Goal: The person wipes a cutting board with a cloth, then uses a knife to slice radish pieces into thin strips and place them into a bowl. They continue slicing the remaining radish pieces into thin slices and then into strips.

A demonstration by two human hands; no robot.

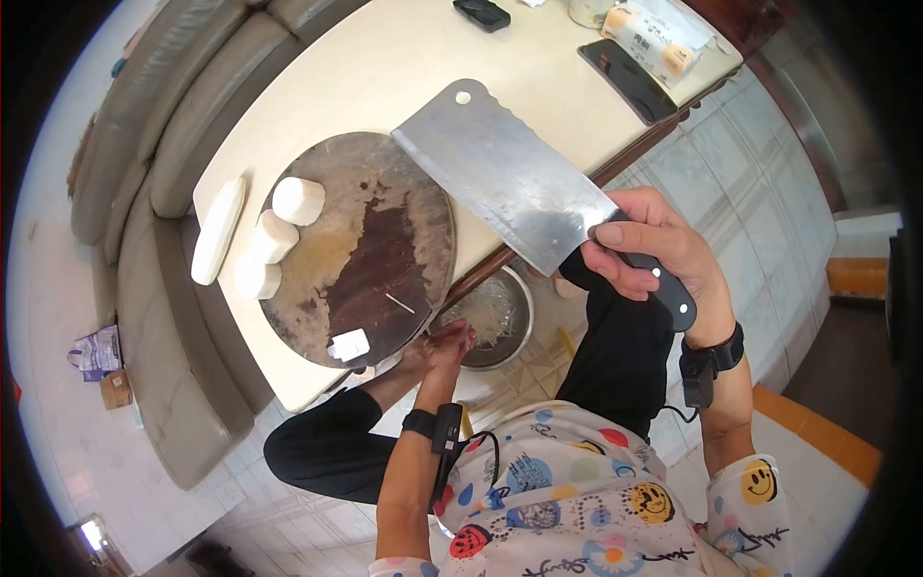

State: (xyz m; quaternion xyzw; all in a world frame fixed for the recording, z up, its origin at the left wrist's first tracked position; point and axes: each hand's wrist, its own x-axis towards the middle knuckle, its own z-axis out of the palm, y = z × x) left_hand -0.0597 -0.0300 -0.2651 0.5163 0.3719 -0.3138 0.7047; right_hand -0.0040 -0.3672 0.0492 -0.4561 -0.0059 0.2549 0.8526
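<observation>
My right hand [659, 245] is closed around the black handle of a cleaver [510, 178], whose broad blade is raised above the table and the right edge of a round wooden chopping board [423, 221]. My left hand [447, 343] is just off the board's near edge, beside a metal basin [524, 322]; its fingers look stretched out, with nothing visible in them. Three thick white chunks [298, 201], radish-like, sit along the board's left side. A small cut white block [348, 344] rests near its front edge. One thin white strip [399, 303] lies on the dark wet patch.
A long peeled white radish-like piece [219, 231] lies on the table [327, 87] left of the board. At the far right are a phone [627, 81] and a packet [659, 43]. Pale shreds lie in the basin below. A grey sofa [178, 317] lines the left.
</observation>
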